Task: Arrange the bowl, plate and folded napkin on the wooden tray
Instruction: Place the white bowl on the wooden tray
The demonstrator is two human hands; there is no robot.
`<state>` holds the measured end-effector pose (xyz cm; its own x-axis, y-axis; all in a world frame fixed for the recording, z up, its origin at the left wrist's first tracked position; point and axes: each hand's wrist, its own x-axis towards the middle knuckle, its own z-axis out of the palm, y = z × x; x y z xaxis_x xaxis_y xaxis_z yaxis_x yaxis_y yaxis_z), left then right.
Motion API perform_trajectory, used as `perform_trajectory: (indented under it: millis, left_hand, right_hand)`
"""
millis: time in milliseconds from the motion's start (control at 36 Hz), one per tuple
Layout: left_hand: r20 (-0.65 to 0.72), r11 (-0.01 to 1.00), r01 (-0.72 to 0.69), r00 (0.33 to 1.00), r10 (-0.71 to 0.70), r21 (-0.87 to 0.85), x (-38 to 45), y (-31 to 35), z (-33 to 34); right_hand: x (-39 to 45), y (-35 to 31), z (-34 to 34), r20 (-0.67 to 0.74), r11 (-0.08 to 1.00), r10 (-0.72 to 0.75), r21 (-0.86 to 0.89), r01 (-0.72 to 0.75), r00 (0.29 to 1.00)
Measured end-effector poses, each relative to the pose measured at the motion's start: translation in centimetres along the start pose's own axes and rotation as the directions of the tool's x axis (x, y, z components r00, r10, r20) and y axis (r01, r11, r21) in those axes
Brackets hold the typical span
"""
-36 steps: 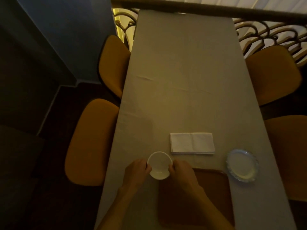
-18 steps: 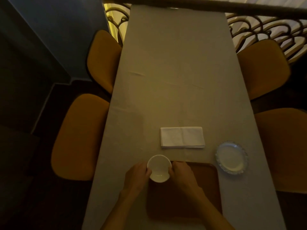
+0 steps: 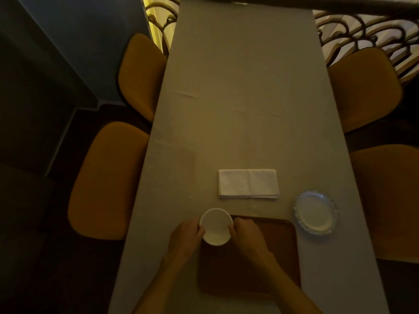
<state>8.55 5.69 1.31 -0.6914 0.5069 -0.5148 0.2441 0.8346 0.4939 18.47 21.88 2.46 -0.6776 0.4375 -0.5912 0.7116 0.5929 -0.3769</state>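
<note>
A small white bowl (image 3: 216,225) is gripped from both sides, my left hand (image 3: 187,237) on its left rim and my right hand (image 3: 248,234) on its right rim. The bowl is over the far left corner of the brown wooden tray (image 3: 272,257), which lies at the near end of the table. A folded white napkin (image 3: 248,183) lies flat on the cloth just beyond the tray. To the right of the tray's far corner rests a white plate (image 3: 315,214) with a scalloped glass rim.
The long table (image 3: 244,87) is covered with a beige cloth. Two orange chairs (image 3: 106,180) stand along the left side and two more orange chairs (image 3: 365,87) along the right. An ornate railing (image 3: 367,26) runs behind the far end.
Both hands have carried the bowl nearer and to the right, from the cloth beside the tray to over the tray's far left corner. The napkin and plate have not moved on the table.
</note>
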Motion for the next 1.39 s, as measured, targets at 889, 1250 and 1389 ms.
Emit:
perform_trajectory:
  millis: [889, 1250, 1389]
  left_hand:
    - [-0.002, 0.989, 0.040, 0.999, -0.040, -0.143, -0.7, -0.8, -0.1]
    - [-0.008, 0.968, 0.095, 0.995, -0.100, -0.231, -2.5, 0.0, 0.4]
    - [0.004, 0.971, 0.109, 0.994, -0.111, -0.213, -2.9, 0.2, 0.6]
  right_hand:
    - [-1.6, 0.0, -1.5, 0.013, 0.995, -0.024, 0.101, 0.023, 1.000]
    - [-0.5, 0.5, -4.2, 0.022, 0.986, -0.081, 0.147, 0.077, 0.996]
    - [-0.1, 0.2, -4.6, 0.033, 0.985, -0.113, 0.132, 0.108, 0.993]
